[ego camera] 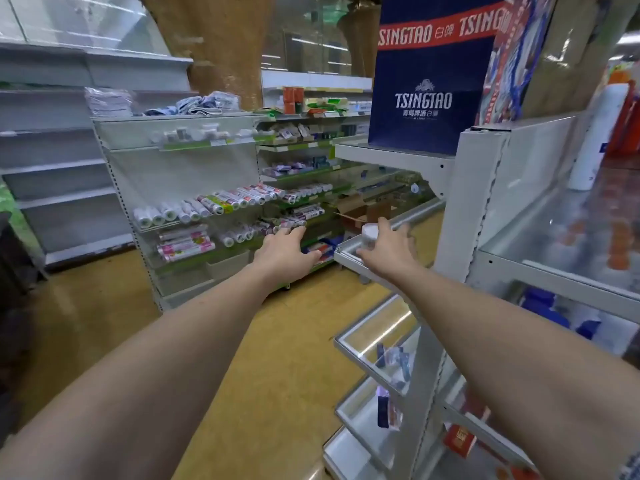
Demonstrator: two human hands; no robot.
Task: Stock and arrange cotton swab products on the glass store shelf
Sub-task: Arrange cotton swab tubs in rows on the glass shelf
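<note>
My right hand [388, 249] grips a small round white-lidded cotton swab tub [370, 237] over the near corner of a glass shelf [349, 251] with a grey metal frame. The tub is upright, and my fingers hide most of its body. To its left, my left hand [285, 251] is stretched forward with straight fingers and holds nothing; it hovers in the aisle beside the shelf's corner.
A white shelving upright [464, 216] rises right of the glass shelf, with lower glass shelves [377, 344] holding small packets. A blue Tsingtao box [426, 98] stands on top. Across the yellow floor [270, 334], a rack [207, 209] carries rolled products. An open cardboard box [360, 211] sits behind.
</note>
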